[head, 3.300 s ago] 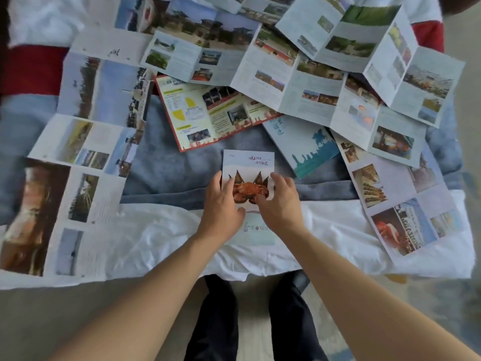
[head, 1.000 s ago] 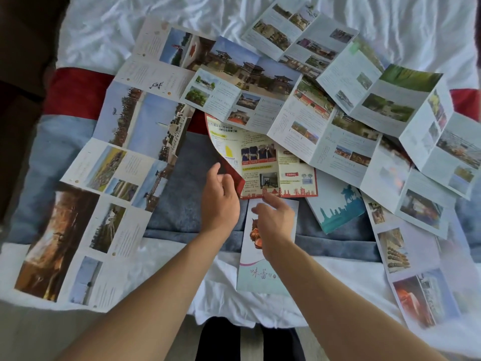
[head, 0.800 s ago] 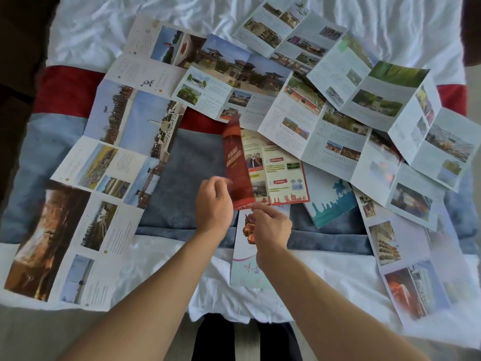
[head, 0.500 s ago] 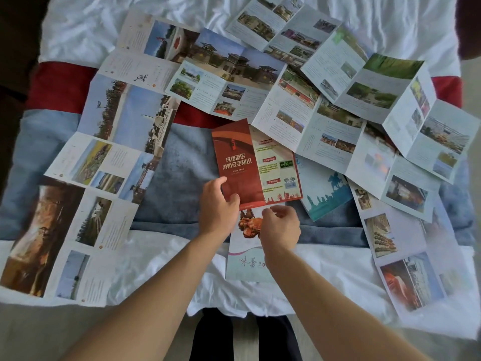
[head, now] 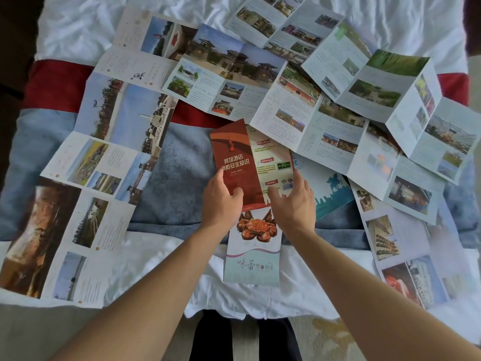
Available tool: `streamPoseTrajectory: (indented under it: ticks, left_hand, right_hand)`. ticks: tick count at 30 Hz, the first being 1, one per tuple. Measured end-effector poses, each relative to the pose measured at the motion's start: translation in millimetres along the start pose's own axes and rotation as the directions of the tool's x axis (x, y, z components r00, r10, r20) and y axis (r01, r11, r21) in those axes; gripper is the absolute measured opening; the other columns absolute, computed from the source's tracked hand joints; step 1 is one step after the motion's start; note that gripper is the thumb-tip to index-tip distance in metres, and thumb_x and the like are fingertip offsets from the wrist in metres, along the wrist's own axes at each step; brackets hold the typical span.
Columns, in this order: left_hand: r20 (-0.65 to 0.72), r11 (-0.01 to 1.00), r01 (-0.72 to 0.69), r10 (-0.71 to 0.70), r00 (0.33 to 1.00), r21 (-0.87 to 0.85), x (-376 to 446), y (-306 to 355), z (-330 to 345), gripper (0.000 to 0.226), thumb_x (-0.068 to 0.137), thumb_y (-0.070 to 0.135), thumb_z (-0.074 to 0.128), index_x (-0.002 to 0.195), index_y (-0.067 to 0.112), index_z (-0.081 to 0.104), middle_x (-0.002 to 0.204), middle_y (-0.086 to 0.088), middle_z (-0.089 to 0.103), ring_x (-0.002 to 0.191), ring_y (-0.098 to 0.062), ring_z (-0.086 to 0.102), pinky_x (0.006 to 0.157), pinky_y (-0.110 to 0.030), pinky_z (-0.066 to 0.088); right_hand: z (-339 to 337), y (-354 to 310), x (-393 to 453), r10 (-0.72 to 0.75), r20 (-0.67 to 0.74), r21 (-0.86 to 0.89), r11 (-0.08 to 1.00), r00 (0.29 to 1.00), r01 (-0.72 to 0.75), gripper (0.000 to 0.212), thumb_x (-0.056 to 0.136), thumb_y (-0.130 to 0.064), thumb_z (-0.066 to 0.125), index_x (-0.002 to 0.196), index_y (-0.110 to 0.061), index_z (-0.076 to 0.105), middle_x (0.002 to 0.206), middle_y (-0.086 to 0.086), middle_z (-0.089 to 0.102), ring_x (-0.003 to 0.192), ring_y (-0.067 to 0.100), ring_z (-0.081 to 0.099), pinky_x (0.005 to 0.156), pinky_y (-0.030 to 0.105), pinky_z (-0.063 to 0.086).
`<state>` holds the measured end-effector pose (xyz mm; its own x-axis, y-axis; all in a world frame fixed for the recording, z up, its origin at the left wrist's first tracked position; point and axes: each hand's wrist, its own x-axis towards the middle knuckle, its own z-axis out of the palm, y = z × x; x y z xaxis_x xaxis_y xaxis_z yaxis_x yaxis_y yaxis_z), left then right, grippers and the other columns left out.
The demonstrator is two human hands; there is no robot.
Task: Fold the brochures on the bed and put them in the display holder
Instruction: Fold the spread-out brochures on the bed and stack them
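A red brochure [head: 235, 157] lies in the middle of the bed, its red cover panel folded over a yellow-green inner panel. My left hand [head: 221, 201] grips its lower left edge, thumb on the red cover. My right hand [head: 294, 201] holds the lower right edge, fingers curled under the inner panel. Just below, a folded crab brochure [head: 253, 246] lies flat on the white sheet. No display holder is in view.
Several large unfolded photo brochures [head: 299, 100] cover the bed, one long one down the left side [head: 86, 191] and another at the right [head: 406, 256]. A teal leaflet [head: 330, 188] lies right of my hands. The bed's front edge [head: 234, 312] is near my legs.
The crab brochure was folded and left on the sheet. My left hand then folded the red cover panel over the red brochure, and my right hand has shifted to its right edge.
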<state>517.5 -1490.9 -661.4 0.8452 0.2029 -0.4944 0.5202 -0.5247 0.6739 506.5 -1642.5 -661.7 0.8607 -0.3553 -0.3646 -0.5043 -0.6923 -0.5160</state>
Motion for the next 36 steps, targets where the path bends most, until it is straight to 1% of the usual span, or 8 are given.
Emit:
streamPoseTrajectory:
  ticks: [4, 8, 13, 16, 21, 27, 32, 36]
  left_hand:
    - [-0.014, 0.999, -0.01, 0.009, 1.0, -0.045, -4.1, 1.5, 5.1, 0.053, 0.091, 0.025, 0.062, 0.141, 0.019, 0.045, 0.131, -0.002, 0.054, 0.12, -0.017, 0.052, 0.096, -0.033, 0.049]
    - [-0.003, 0.971, 0.092, -0.095, 0.995, -0.221, -8.2, 6.2, 11.2, 0.047, 0.09, 0.02, 0.063, 0.134, 0.022, 0.048, 0.119, 0.005, 0.062, 0.091, -0.002, 0.061, 0.061, -0.009, 0.042]
    - [0.024, 0.973, 0.103, -0.1, 0.995, -0.208, -11.2, 7.0, 11.7, 0.059, 0.09, 0.024, 0.063, 0.144, 0.019, 0.039, 0.127, 0.003, 0.057, 0.114, -0.015, 0.058, 0.083, -0.021, 0.048]
    - [0.011, 0.98, 0.054, -0.053, 0.999, -0.194, -13.7, 5.9, 11.4, 0.052, 0.09, 0.018, 0.058, 0.139, 0.02, 0.043, 0.125, 0.001, 0.06, 0.111, -0.016, 0.061, 0.095, -0.038, 0.052]
    - [-0.026, 0.991, -0.021, 0.018, 0.999, -0.134, -22.5, -1.7, 9.6, 0.054, 0.092, 0.01, 0.056, 0.142, 0.024, 0.038, 0.126, 0.003, 0.057, 0.111, -0.013, 0.058, 0.084, -0.025, 0.051]
    - [-0.017, 0.992, -0.116, 0.117, 0.993, 0.057, -34.9, -13.3, 7.4, 0.058, 0.089, 0.003, 0.056, 0.142, 0.025, 0.045, 0.116, 0.002, 0.045, 0.093, -0.01, 0.049, 0.076, -0.02, 0.039]
    - [0.087, 0.908, -0.285, 0.271, 0.959, 0.308, -49.9, -25.1, 6.1, 0.046, 0.086, 0.009, 0.059, 0.131, 0.02, 0.053, 0.113, -0.005, 0.05, 0.096, -0.028, 0.059, 0.077, -0.041, 0.051]
    - [0.224, 0.783, -0.374, 0.301, 0.927, 0.497, -61.0, -39.9, 5.6, 0.042, 0.088, 0.018, 0.057, 0.13, 0.02, 0.051, 0.109, -0.006, 0.052, 0.101, -0.028, 0.055, 0.079, -0.04, 0.048]
  right_hand:
    - [-1.1, -9.2, -6.9, -0.007, 0.039, -0.012, 1.0, 0.999, 0.008, 0.077, 0.08, -0.072, 0.046, 0.14, -0.024, 0.043, 0.128, 0.0, 0.058, 0.116, 0.022, 0.052, 0.099, 0.047, 0.045]
    - [1.6, -13.2, -15.1, -0.041, 0.139, 0.123, 0.992, 0.989, 0.023, 0.044, 0.082, -0.061, 0.055, 0.11, -0.028, 0.062, 0.093, -0.014, 0.064, 0.085, 0.01, 0.062, 0.069, 0.027, 0.048]
    - [3.8, -12.3, -25.7, -0.046, 0.236, 0.278, 0.96, 0.971, -0.022, 0.015, 0.082, -0.028, 0.058, 0.075, -0.026, 0.071, 0.066, -0.01, 0.072, 0.064, 0.009, 0.069, 0.065, 0.034, 0.056]
    - [3.1, -10.5, -31.2, 0.029, 0.362, 0.397, 0.9, 0.932, -0.182, 0.018, 0.078, -0.012, 0.06, 0.083, -0.021, 0.075, 0.07, -0.002, 0.075, 0.068, 0.022, 0.073, 0.064, 0.042, 0.059]
    - [3.2, -3.5, -40.7, 0.073, 0.403, 0.433, 0.863, 0.912, -0.26, 0.032, 0.076, -0.004, 0.061, 0.093, -0.03, 0.071, 0.075, -0.003, 0.074, 0.06, 0.008, 0.068, 0.048, 0.023, 0.05]
    - [5.2, 5.5, -48.4, -0.008, 0.174, 0.17, 0.985, 0.985, -0.022, 0.064, 0.081, -0.008, 0.058, 0.141, -0.025, 0.045, 0.11, -0.005, 0.057, 0.095, 0.022, 0.064, 0.086, 0.04, 0.052]
    - [2.7, 16.6, -57.9, -0.131, 0.22, -0.038, 0.989, 0.967, 0.143, 0.066, 0.08, -0.013, 0.055, 0.143, -0.032, 0.045, 0.113, 0.003, 0.055, 0.094, 0.031, 0.063, 0.08, 0.044, 0.053]
    - [2.1, 33.6, -68.1, -0.146, 0.303, -0.188, 0.96, 0.942, 0.209, 0.061, 0.086, -0.018, 0.054, 0.145, -0.023, 0.043, 0.123, 0.006, 0.058, 0.105, 0.036, 0.061, 0.084, 0.046, 0.051]
